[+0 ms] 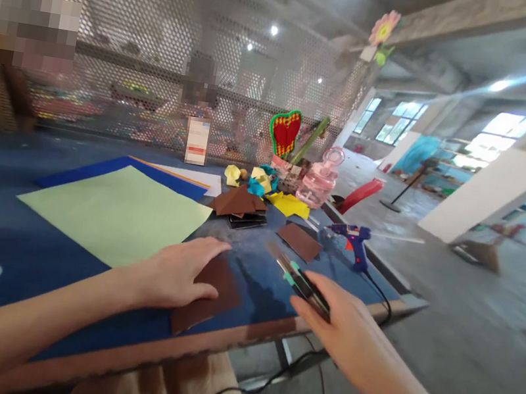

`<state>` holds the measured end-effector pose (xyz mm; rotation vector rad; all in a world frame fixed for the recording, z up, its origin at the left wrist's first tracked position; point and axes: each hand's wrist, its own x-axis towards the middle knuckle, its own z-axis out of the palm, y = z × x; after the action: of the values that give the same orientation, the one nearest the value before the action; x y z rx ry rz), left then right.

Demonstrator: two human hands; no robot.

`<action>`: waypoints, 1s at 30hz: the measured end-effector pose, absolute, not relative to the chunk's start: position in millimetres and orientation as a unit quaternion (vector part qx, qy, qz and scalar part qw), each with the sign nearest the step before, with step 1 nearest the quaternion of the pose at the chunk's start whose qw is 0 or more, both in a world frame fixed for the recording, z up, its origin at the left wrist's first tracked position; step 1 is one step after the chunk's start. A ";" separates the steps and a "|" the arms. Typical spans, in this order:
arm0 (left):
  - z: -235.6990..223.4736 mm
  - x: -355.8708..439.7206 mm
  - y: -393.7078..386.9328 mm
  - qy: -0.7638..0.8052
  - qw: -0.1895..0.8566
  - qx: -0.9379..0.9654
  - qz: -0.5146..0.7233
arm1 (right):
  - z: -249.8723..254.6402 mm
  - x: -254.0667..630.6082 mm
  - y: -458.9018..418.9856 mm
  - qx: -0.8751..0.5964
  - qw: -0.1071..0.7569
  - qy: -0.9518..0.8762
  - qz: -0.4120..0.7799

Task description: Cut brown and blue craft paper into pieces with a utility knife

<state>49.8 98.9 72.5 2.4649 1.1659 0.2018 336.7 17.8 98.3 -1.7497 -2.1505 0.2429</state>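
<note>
My left hand [176, 271] lies flat with fingers stretched out on a brown paper sheet [210, 295] near the front edge of the blue table [58, 258]. My right hand [339, 315] is closed around a pair of scissors [300, 277] with green handles, blades pointing up and left above the table's right corner. The scissors are blurred by motion.
A pale green sheet [121, 211] lies over blue paper at centre. Folded brown papers [239, 205], another brown piece [300, 240], a blue glue gun [356, 240], a pink bottle [318, 180] and paper scraps sit farther back. A perforated metal screen [167, 42] stands behind; people are beyond it.
</note>
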 end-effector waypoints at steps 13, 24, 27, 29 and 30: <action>61.4 43.5 106.7 0.538 0.270 0.792 0.104 | 68.1 303.8 76.7 -0.592 0.214 -0.777 0.022; 93.6 21.1 135.0 0.526 0.505 0.589 0.348 | 73.7 266.1 65.4 -0.506 0.241 -0.811 0.166; 86.7 19.6 134.8 0.518 0.525 0.543 0.402 | 82.7 255.3 71.2 -0.487 0.250 -0.811 0.205; 81.5 19.3 134.6 0.510 0.539 0.519 0.424 | 88.4 249.5 80.5 -0.476 0.261 -0.808 0.230; 79.4 19.0 134.6 0.505 0.545 0.510 0.432 | 90.5 247.0 87.1 -0.472 0.266 -0.805 0.241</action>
<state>19.0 134.6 79.4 1.2105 1.1982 1.0252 247.0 87.1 90.5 -1.2740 -2.1740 0.6517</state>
